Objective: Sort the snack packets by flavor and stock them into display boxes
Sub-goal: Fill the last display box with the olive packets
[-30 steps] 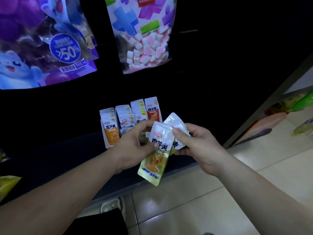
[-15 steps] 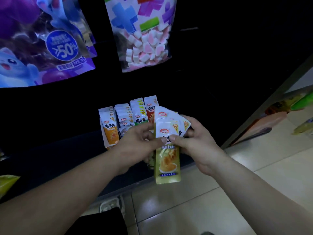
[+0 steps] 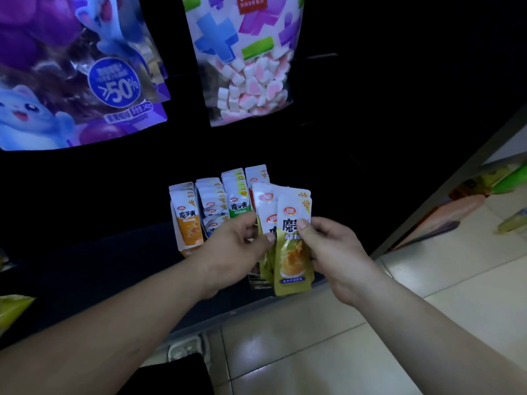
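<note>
Packets (image 3: 293, 252) stand upright between both hands, right hand (image 3: 336, 246) pinching the front one, left hand (image 3: 231, 249) gripping the rest, box (image 3: 175, 229) just beyond the left.

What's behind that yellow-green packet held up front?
More packets fan out behind the front packet, white tops showing. It and the left hand cover most of their lower parts, so their count is hidden.
</note>
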`<state>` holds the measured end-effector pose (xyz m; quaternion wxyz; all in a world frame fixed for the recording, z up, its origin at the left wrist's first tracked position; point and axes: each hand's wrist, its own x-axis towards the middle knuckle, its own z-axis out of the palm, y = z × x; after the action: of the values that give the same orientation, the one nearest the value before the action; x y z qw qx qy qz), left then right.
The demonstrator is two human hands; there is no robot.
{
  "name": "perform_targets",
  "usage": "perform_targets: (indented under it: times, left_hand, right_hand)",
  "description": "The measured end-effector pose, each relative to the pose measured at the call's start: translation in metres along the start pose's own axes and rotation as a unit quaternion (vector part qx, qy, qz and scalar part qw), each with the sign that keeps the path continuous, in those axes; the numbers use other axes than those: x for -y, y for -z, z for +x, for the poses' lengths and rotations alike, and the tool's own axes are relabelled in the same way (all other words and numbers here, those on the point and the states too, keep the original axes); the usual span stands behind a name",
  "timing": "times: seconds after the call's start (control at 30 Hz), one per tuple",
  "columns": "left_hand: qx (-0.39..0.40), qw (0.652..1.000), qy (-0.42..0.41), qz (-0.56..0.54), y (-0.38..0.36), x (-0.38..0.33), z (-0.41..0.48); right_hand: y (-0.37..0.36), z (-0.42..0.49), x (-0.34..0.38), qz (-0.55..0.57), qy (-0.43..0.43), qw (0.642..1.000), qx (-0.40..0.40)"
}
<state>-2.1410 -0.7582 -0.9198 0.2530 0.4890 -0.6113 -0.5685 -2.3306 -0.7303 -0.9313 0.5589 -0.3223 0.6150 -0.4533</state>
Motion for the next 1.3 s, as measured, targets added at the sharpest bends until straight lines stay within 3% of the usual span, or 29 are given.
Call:
perform_targets:
  times: [0.1, 0.27, 0.5, 0.9, 1.3]
  left_hand:
    - [0.006, 0.999, -0.003, 0.050, -0.002, 0.002, -0.002]
    - [0.016, 1.000, 0.011, 0.008, 0.001, -0.003, -0.001]
    - [-0.075, 0.997, 0.003, 0.000, 0.005, 0.002, 0.002]
    - [0.002, 0.999, 0.048, -0.006, 0.006, -0.004, -0.003]
    - [0.067, 0.994, 0.066, -0.058, 0.001, -0.012, -0.005]
  right_hand:
    - [-0.003, 0.000, 0.000, 0.001, 0.017, 1.000, -0.020]
    - [-0.007, 0.002, 0.001, 0.025, 0.007, 0.999, -0.023]
    - [-0.014, -0.007, 0.003, 0.029, 0.013, 0.998, 0.046]
    - [-0.002, 0.004, 0.000, 0.070, -0.006, 0.996, -0.055]
    - [-0.008, 0.000, -0.003, -0.025, 0.022, 0.996, 0.085]
